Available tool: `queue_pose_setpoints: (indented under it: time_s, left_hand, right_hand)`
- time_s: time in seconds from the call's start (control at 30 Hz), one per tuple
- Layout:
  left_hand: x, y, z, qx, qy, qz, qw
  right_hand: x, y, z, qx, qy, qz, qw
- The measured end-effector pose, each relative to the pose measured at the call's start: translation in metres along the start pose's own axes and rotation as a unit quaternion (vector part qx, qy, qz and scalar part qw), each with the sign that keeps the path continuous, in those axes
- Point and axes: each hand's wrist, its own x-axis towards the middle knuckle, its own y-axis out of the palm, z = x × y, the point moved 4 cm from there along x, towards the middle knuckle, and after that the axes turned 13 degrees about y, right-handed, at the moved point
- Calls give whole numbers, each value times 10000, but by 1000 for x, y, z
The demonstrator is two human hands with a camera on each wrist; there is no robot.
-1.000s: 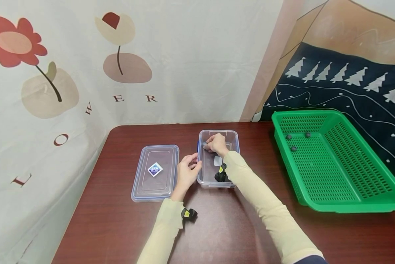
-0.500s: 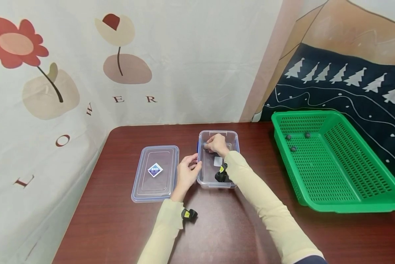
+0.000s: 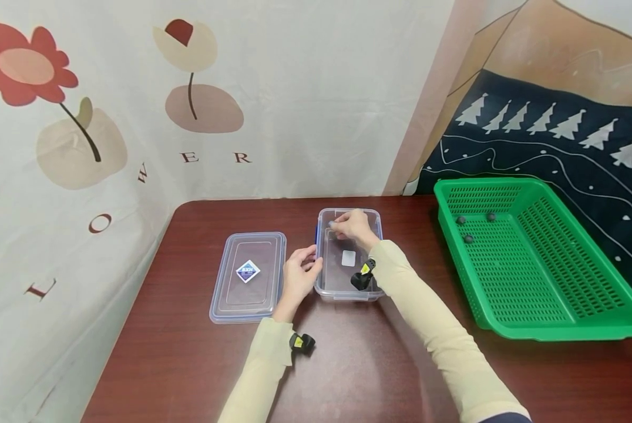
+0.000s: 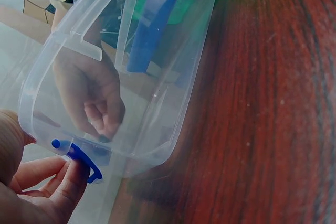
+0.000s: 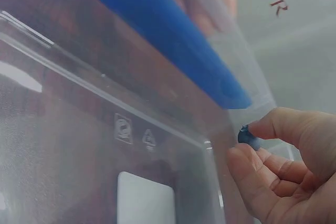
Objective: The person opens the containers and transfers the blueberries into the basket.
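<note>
A clear plastic box (image 3: 342, 295) with blue latches stands lidless on the table. My left hand (image 3: 299, 273) grips its left side; in the left wrist view the fingers (image 4: 73, 182) curl against a blue latch (image 4: 84, 161) and the thumb lies by the rim. Over the box's far left part, my right hand (image 3: 357, 226) pinches a small round dark-blue blueberry (image 5: 248, 137) between thumb and fingertips. A white label (image 3: 349, 258) shows on the box bottom. Several fingers of the right hand are tucked behind the thumb.
The box's clear lid (image 3: 247, 299) with a diamond sticker lies flat to the left. At the right stands a large green basket (image 3: 564, 336) holding 3 dark blueberries (image 3: 469, 239). A printed cloth (image 3: 316, 106) hangs along the table's back edge.
My right hand has lifted and shifted slightly right inside the box's outline, bringing the blueberry along. The left hand keeps its place on the box.
</note>
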Motion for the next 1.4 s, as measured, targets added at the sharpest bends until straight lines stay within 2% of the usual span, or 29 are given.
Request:
queue_pose_setpoints:
  time_s: [0.17,0.5,0.8,1.17,1.4]
  left_hand:
    - [0,0,0,9,0,18,10000]
    - [1,2,0,-56,-37,36,10000]
    - [1,1,1,-20,11,37,10000]
    - [0,0,0,-62,26,-10,10000]
    - [0,0,0,-20,-38,6,10000]
  right_hand:
    - [-7,-12,8,34,-111,50,9999]
    - [-16,-43,18,583,-93,185,9981]
    - [-32,-78,28,487,-139,149,9986]
    - [-45,-124,26,304,-253,-100,9992]
    - [-57,-163,20,731,-494,-191,9959]
